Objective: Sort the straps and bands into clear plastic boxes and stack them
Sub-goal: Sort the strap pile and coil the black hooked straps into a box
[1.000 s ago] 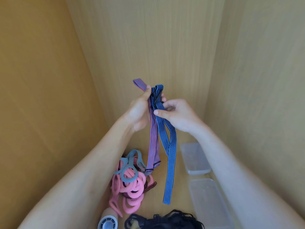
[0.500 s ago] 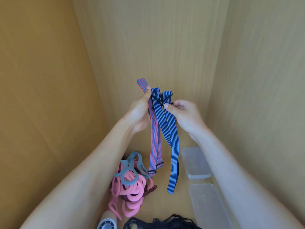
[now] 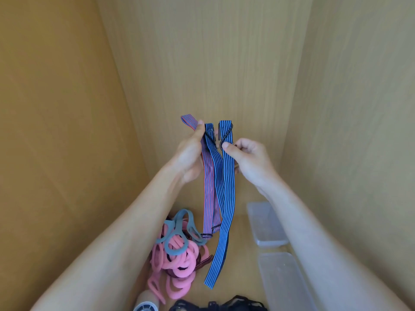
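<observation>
Both hands are raised in front of the wooden back wall. My left hand [image 3: 190, 153] pinches the tops of a red-and-blue striped strap [image 3: 208, 194] and one end of a blue striped strap [image 3: 226, 209]. My right hand [image 3: 249, 160] pinches the blue strap's other end at its black wire hook [image 3: 225, 136]. Both straps hang down toward the floor. Two clear plastic boxes [image 3: 266, 223] [image 3: 285, 281] lie at the right. A pile of pink bands [image 3: 177, 263] with grey bands [image 3: 177, 232] on top lies below my left forearm.
Wooden walls close in on the left, back and right. Black straps [image 3: 217, 305] lie at the bottom edge. A white cylinder [image 3: 146, 303] stands beside them at the lower left.
The hands have moved apart and slightly lower. My right hand has pulled the blue strap's hooked end to the right, away from the bundle in my left hand.
</observation>
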### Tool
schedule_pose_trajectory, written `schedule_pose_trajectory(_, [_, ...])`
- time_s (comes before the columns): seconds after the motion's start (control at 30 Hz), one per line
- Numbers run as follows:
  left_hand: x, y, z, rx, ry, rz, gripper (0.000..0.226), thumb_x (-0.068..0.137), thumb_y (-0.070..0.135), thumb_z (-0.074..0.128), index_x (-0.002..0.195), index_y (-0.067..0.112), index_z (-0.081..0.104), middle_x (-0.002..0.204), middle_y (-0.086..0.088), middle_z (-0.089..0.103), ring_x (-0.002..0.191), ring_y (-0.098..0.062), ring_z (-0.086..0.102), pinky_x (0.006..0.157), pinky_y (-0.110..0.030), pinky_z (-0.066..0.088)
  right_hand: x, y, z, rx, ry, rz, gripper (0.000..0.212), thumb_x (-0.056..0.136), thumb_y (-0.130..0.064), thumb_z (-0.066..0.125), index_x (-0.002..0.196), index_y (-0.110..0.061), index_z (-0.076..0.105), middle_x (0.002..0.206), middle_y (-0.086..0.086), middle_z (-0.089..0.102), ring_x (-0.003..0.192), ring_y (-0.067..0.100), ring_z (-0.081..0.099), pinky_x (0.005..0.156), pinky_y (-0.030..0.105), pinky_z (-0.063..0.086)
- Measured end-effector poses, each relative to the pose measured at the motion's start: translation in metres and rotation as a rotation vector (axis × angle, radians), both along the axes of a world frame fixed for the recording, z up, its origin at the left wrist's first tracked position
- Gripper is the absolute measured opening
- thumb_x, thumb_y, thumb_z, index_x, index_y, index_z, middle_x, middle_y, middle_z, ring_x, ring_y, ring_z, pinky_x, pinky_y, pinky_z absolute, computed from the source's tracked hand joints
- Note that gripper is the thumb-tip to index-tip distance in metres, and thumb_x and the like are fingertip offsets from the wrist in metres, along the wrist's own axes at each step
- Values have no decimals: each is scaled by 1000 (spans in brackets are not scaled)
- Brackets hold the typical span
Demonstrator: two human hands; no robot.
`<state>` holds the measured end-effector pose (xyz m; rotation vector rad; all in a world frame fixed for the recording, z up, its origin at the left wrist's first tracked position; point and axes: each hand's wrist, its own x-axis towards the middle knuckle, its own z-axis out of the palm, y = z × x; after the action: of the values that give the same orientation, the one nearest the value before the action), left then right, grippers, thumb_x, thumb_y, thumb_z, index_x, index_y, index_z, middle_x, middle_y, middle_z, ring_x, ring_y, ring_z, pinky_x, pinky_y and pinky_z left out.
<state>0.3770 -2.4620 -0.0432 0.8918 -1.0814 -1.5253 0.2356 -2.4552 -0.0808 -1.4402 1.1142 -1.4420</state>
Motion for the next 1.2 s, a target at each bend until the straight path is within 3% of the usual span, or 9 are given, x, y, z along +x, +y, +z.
schedule_pose_trajectory(0.17, [1,-4,-1,-48,-7,50,41,108,45,33,91,14,53,79,-4,51,69,-17,50,59,-29,32,0,0,-4,-122,163,-121,44,93,-20,71,61,-17,41,40,-15,40,39,2,34,47,22,26])
schedule_pose_trajectory(0.33, [-3,0,0,-19,-13,43,47,107,42,36,126,1,52,108,-23,53,76,-26,47,60,-31,33,3,0,-8,-226,444,-251,44,89,-36,70,60,-19,41,44,-20,49,42,7,40,48,25,24])
schedule_pose_trajectory(0.43, [-3,2,0,-31,-20,21,41,107,43,37,116,4,49,95,-19,54,66,-22,46,62,-30,34,6,1,-8,-239,437,-260,44,89,-33,71,59,-20,42,45,-22,50,43,5,42,47,20,24])
schedule_pose_trajectory(0.57, [0,4,1,-111,-89,-58,34,102,41,49,95,8,50,77,-8,48,61,-17,42,60,-29,30,5,0,-10,-223,389,-244,45,89,-29,74,58,-20,42,41,-19,45,40,5,39,44,18,26])
schedule_pose_trajectory(0.7, [4,3,-1,-86,-60,-91,20,94,-3,45,79,11,48,79,-8,44,62,-16,40,60,-27,28,5,0,-10,-164,323,-196,45,90,-29,73,59,-20,41,37,-15,38,38,7,32,43,19,20])
schedule_pose_trajectory(0.8, [6,1,-3,-93,-26,-67,26,89,-13,38,78,9,48,78,-9,47,61,-17,41,57,-28,30,5,2,-7,-121,214,-156,43,92,-23,71,60,-21,42,45,-13,37,48,13,33,48,36,30])
schedule_pose_trajectory(0.87, [7,-1,-3,-129,-30,-58,24,93,-14,41,88,5,54,80,-8,53,66,-16,49,54,-24,34,4,3,-3,-91,155,-139,40,94,-18,69,63,-18,44,56,-4,41,59,21,37,54,51,41])
schedule_pose_trajectory(1.03, [10,-3,-6,-214,-30,-66,15,98,-7,51,96,8,56,78,0,62,70,-11,55,46,-18,33,-4,5,2,-47,78,-65,30,99,-19,62,81,3,54,72,14,50,65,23,45,52,32,44])
schedule_pose_trajectory(1.2, [10,-5,-11,-206,-65,-54,12,96,5,63,89,12,57,78,-3,60,69,-10,52,41,-16,31,-6,6,5,-30,54,-36,38,101,-24,60,92,13,56,81,25,56,74,27,47,66,42,38])
